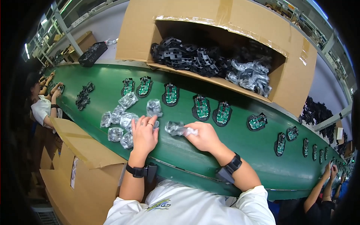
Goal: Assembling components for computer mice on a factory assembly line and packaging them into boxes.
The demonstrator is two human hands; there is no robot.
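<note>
My right hand point(204, 135) is closed on a clear plastic bag point(175, 128) with a small part inside, held just above the green belt. What the part is cannot be made out through the crinkled plastic. My left hand point(145, 134) has its fingers stretched out over the right side of a cluster of bagged parts point(126, 119); whether it presses on one is partly hidden. Another bagged part point(154, 108) lies just beyond its fingertips. Across the belt beyond both hands run black mouse-shaped bases with green circuit boards point(171, 94).
An open cardboard box point(225, 80) behind the belt point(180, 153) holds black plastic parts point(187, 54) and bagged parts point(249, 73). A black clump of parts point(84, 96) lies left on the belt. Another carton point(84, 165) stands at near left. Co-workers point(44, 108) sit at both ends.
</note>
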